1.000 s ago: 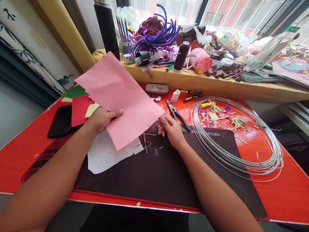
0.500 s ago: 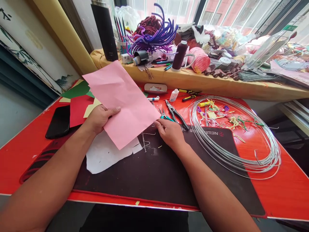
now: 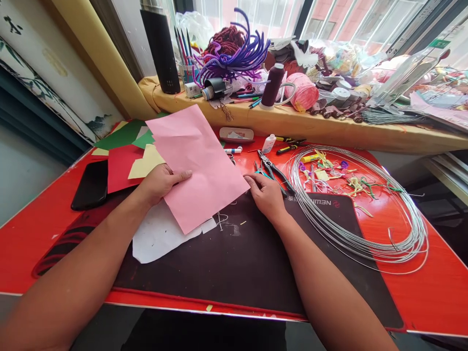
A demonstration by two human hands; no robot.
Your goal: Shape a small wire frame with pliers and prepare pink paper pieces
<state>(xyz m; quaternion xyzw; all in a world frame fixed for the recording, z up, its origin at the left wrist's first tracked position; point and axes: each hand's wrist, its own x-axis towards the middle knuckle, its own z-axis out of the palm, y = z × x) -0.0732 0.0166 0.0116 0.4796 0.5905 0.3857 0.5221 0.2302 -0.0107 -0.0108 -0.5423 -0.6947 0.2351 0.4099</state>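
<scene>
A sheet of pink paper [image 3: 201,163] is held up at a slant over the dark desk mat [image 3: 234,273]. My left hand [image 3: 163,183] grips its lower left edge, thumb on top and fingers hidden beneath. At the sheet's right corner, my right hand [image 3: 266,192] pinches the paper between thumb and fingers. Partly under the sheet lies a white paper piece [image 3: 157,239] with an uneven outline. A small bent wire [image 3: 221,221] rests on the mat just beyond the sheet's lower edge. Black-handled pliers [image 3: 272,168] lie behind my right hand.
A large wire coil [image 3: 409,234] spreads over the right side, around scraps of coloured yarn [image 3: 354,183]. Left are a black phone [image 3: 89,185], red paper [image 3: 120,163] and green paper [image 3: 119,136]. A small white bottle [image 3: 268,144] lies behind the pliers. Craft supplies crowd the sill [image 3: 256,117].
The pink paper has moved to the right and slightly down with both hands, showing more of the yellow and green paper behind it. Both hands keep their hold.
</scene>
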